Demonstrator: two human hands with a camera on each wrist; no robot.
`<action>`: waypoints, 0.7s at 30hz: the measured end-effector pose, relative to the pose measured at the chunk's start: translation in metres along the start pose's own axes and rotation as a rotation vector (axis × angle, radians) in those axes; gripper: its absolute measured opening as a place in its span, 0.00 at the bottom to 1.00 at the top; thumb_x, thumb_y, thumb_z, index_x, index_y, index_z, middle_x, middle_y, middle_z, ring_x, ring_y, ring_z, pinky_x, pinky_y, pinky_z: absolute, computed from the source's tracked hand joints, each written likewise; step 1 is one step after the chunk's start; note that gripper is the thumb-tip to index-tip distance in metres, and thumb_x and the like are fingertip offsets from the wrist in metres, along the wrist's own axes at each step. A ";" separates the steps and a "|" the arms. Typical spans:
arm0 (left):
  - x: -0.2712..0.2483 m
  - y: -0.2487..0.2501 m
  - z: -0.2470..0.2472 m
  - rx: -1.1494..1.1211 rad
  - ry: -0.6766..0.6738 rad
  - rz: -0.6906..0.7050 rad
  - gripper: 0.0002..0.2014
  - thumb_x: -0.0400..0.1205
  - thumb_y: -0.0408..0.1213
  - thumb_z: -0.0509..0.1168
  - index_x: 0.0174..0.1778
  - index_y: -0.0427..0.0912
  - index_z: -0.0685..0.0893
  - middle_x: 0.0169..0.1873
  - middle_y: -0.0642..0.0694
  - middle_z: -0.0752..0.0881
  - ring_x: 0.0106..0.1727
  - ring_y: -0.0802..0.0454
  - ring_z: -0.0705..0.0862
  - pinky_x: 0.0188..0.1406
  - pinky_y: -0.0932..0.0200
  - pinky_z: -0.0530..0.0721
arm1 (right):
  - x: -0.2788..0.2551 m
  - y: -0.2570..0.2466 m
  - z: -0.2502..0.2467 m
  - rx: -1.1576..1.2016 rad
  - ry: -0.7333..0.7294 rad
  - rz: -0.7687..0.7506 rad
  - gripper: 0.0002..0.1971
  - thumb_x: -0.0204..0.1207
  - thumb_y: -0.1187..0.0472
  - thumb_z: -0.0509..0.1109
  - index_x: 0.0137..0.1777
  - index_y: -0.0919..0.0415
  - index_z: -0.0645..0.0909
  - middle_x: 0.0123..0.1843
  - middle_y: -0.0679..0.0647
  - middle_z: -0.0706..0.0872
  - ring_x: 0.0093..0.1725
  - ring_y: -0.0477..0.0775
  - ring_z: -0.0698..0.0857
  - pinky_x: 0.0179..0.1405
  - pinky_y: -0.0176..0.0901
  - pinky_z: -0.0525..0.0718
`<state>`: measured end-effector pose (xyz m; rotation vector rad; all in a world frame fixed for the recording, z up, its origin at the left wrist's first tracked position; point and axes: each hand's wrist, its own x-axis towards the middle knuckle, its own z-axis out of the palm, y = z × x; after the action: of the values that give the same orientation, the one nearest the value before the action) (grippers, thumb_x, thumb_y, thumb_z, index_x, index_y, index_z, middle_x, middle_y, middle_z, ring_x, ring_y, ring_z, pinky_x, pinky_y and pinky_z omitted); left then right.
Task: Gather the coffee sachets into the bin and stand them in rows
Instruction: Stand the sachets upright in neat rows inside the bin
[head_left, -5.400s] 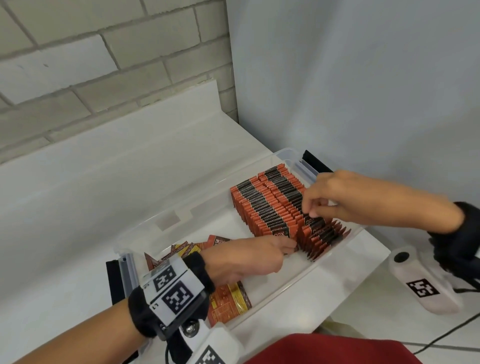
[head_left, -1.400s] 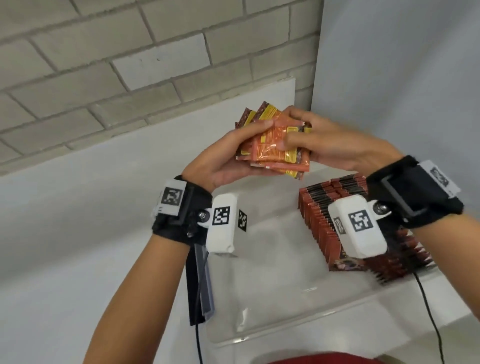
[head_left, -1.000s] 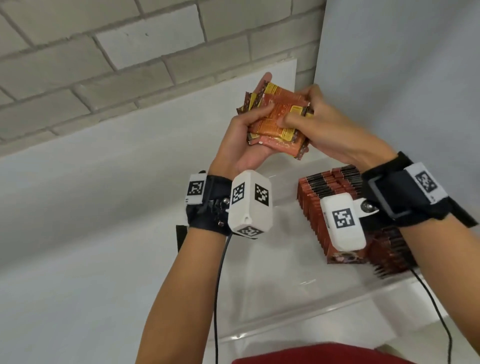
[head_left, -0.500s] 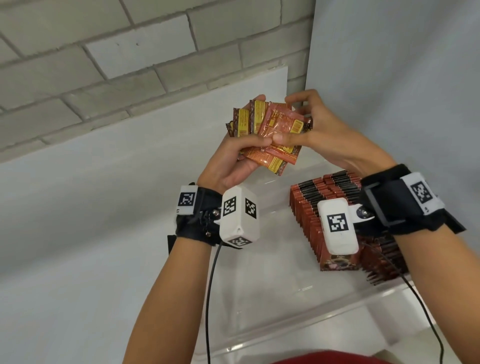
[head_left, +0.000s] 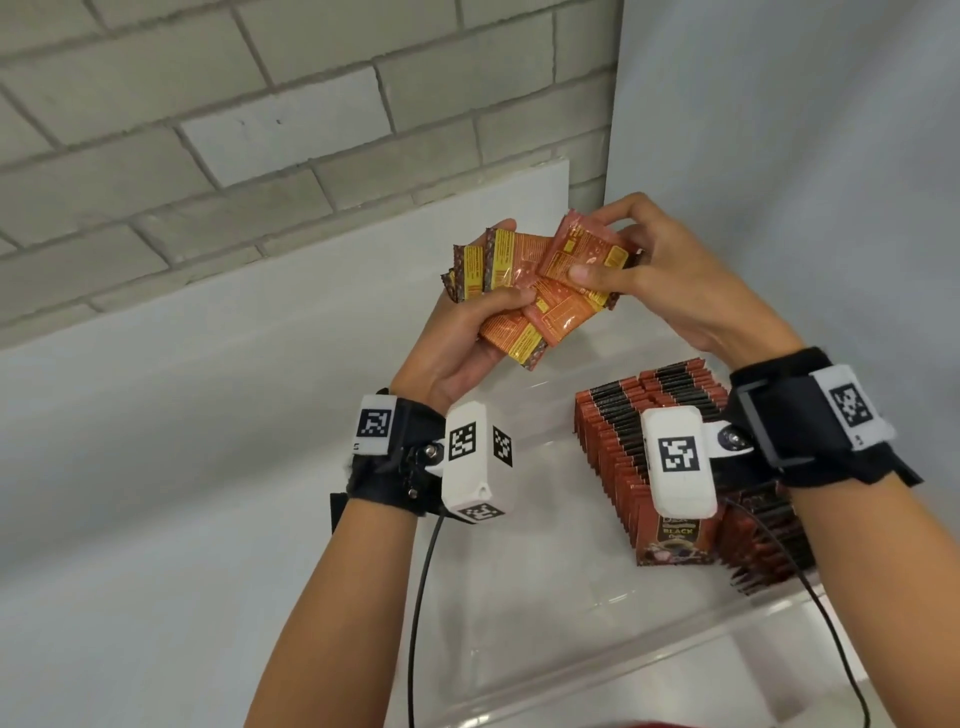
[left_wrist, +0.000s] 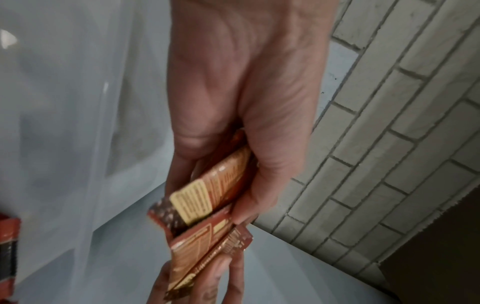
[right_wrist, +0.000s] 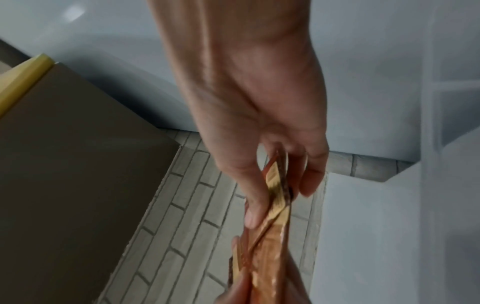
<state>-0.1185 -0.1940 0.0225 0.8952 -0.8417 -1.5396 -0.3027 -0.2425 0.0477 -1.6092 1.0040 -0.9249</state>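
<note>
Grey brick wall (head_left: 218, 156) ahead, pale panel (head_left: 779, 156) off to the right, white tabletop (head_left: 130, 493) below. Up in the air, above the clear bin (head_left: 545, 597), a fan of loose orange-and-yellow sachets (head_left: 519, 306). Left hand (head_left: 457, 343) palm up beneath them, thumb curled over the top, fingers wrapped behind: clamped firmly on the bunch. Same grip from the left wrist view, left hand (left_wrist: 241, 102) closed round the loose sachets (left_wrist: 207, 193), yellow label panel poking out past the thumb. Right hand (head_left: 654, 275) just to the side of the left, thumb and fingers pinching the uppermost sachet (head_left: 582, 249), tilted, overlapping the rest of the fan. From the right wrist view, right hand (right_wrist: 259, 123) squeezing the packets edge-on (right_wrist: 275, 197), blurred, count impossible to tell. Down below the right wrist, inside the bin, standing rows (head_left: 649, 441) of red-and-black sachets, packed upright, the front one reading BLACK. Black straps and white tagged camera pods (head_left: 472, 462) on both wrists, a black cable (head_left: 415, 623) hanging under the left forearm.
</note>
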 end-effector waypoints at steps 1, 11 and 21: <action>0.001 0.000 -0.001 0.007 0.009 0.001 0.16 0.80 0.22 0.64 0.56 0.49 0.84 0.58 0.40 0.87 0.64 0.38 0.84 0.66 0.40 0.81 | 0.000 0.000 -0.001 -0.042 -0.040 -0.016 0.21 0.72 0.59 0.77 0.61 0.49 0.73 0.56 0.51 0.82 0.51 0.45 0.83 0.36 0.31 0.84; 0.000 0.001 0.003 0.019 0.037 0.003 0.12 0.83 0.31 0.64 0.59 0.50 0.84 0.55 0.43 0.90 0.57 0.44 0.88 0.58 0.40 0.85 | -0.005 0.000 -0.002 -0.255 -0.253 0.032 0.30 0.71 0.59 0.78 0.69 0.46 0.67 0.56 0.53 0.80 0.50 0.49 0.84 0.41 0.36 0.86; 0.004 0.002 -0.002 -0.103 0.006 0.155 0.26 0.81 0.20 0.62 0.69 0.51 0.78 0.64 0.39 0.83 0.68 0.35 0.80 0.60 0.36 0.84 | -0.001 -0.005 -0.003 0.377 -0.038 0.250 0.16 0.73 0.64 0.74 0.60 0.64 0.80 0.53 0.56 0.90 0.50 0.50 0.90 0.46 0.40 0.89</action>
<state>-0.1160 -0.1979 0.0230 0.7420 -0.8016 -1.4314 -0.3049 -0.2413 0.0533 -1.1546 0.9164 -0.8493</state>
